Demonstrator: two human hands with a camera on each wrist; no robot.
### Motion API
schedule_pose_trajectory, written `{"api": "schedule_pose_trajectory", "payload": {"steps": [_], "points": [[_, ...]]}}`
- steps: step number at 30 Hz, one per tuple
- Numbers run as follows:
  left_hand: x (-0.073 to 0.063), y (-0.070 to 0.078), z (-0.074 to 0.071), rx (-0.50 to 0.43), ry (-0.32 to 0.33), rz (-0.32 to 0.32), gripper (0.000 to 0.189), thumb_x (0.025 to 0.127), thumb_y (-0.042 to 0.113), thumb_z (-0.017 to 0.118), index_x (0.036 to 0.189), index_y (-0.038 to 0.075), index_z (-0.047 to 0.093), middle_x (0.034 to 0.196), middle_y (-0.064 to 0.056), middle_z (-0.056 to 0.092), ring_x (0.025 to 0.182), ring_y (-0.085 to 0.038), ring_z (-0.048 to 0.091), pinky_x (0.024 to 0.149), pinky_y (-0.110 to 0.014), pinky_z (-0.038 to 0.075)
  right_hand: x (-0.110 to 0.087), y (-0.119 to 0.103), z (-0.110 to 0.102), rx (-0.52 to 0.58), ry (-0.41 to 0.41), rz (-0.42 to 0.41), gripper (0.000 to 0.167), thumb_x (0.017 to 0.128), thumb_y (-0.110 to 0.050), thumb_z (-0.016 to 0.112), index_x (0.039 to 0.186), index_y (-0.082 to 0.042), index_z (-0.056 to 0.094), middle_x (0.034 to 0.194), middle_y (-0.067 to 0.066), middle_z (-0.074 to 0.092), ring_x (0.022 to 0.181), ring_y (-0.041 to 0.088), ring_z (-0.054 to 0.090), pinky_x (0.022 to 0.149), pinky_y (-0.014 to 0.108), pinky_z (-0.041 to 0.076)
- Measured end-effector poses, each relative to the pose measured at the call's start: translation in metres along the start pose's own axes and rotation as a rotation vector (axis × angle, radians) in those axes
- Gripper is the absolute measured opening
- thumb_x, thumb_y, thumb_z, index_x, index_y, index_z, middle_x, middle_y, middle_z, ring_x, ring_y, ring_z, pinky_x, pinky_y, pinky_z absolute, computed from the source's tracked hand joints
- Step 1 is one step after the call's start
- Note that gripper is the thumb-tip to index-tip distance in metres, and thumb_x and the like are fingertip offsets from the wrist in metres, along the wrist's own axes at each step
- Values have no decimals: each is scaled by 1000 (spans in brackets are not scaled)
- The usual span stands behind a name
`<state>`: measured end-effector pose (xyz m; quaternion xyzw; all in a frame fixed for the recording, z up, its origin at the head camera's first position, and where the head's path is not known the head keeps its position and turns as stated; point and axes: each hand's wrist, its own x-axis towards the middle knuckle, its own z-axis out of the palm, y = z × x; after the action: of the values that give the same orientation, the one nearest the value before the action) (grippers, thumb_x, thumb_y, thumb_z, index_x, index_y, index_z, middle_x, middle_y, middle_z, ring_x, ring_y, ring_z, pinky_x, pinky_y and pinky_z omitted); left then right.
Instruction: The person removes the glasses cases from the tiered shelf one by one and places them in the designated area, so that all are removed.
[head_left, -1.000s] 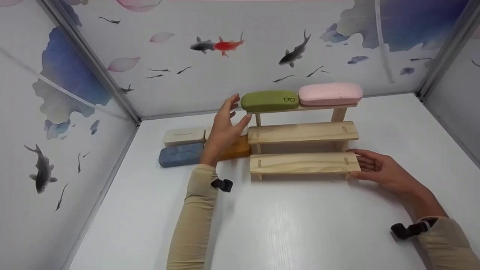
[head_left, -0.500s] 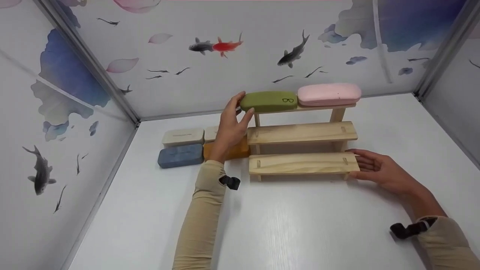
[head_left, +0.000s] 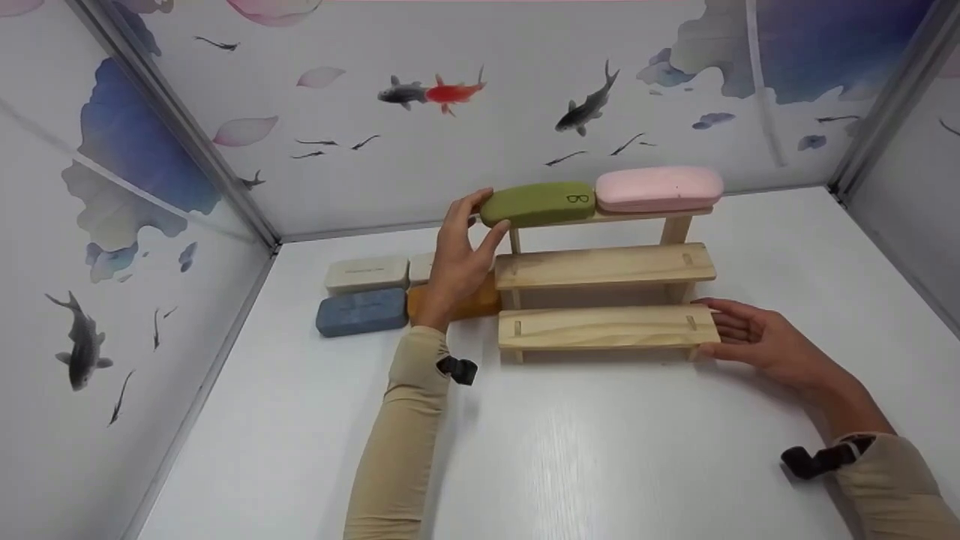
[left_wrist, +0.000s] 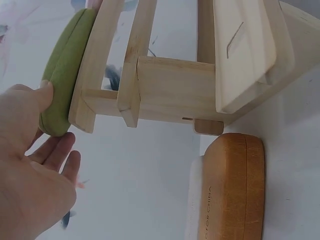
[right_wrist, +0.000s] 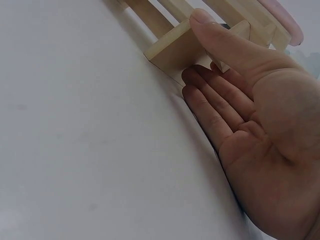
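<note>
At the left, a blue case [head_left: 360, 311] lies near side of a white case [head_left: 367, 273], with an orange-brown case [left_wrist: 232, 200] just beside the foot of the wooden rack [head_left: 607, 266]. Above it the left hand [head_left: 459, 256] pinches the left end of a green case [head_left: 544, 204], thumb on the near side, fingers on the far side. That green case sits on the left half of the top shelf [head_left: 637, 217]. It is probably light and stiff-shelled, with a matte cover that should slip little and bear knocks; the rounded left end looks the best hold, since a pink case [head_left: 660, 189] crowds the right. At the far right, the right hand [head_left: 772, 349] is loosely spread at the end of the lowest shelf [head_left: 607, 328]; how firmly it presses, I can't tell. Underneath is a smooth, glossy white bench [head_left: 570, 450], enclosed by pale walls [head_left: 510, 37] printed with fish and petals.
</note>
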<state>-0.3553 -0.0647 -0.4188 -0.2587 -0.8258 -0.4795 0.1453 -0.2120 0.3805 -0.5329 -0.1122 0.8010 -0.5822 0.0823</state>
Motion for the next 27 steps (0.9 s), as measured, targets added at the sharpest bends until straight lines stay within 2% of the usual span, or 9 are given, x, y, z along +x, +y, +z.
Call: {"api": "schedule_pose_trajectory", "payload": {"steps": [8,14,18,24,27], "points": [[-1,-3,0,-66,25,-29,65,107,33,72,161,8,46,152,-11,56,143,-23,55,126,-41,44,1,-1,0,-29,6,4,79,100,-13,80,166,-1,38,147,-8,64,127,-6,65,98,17,59],[-1,-3,2,-141,4,-56,67,107,30,71,163,6,43,158,-11,52,148,-24,52,127,-36,43,0,2,-2,-44,5,23,82,100,-16,80,167,-1,35,149,-8,62,128,-7,64,100,16,59],[-2,-3,5,-193,-15,-98,73,106,31,73,166,9,38,165,-9,50,154,-22,48,129,-35,41,0,2,-1,-36,4,17,80,101,-15,79,167,0,35,148,-9,62,128,-6,65,99,17,59],[-4,-5,8,-264,-9,-179,80,105,35,74,170,14,33,169,-5,48,158,-23,46,131,-38,39,0,1,0,-36,-14,2,77,103,-15,77,167,-3,37,154,2,60,130,-4,65,100,19,60],[-5,-6,9,-281,2,-182,78,104,35,75,168,15,36,167,-5,52,156,-23,49,130,-37,40,0,0,0,-50,-6,6,77,103,-16,77,167,-3,37,155,5,59,130,-5,64,100,18,59]]}}
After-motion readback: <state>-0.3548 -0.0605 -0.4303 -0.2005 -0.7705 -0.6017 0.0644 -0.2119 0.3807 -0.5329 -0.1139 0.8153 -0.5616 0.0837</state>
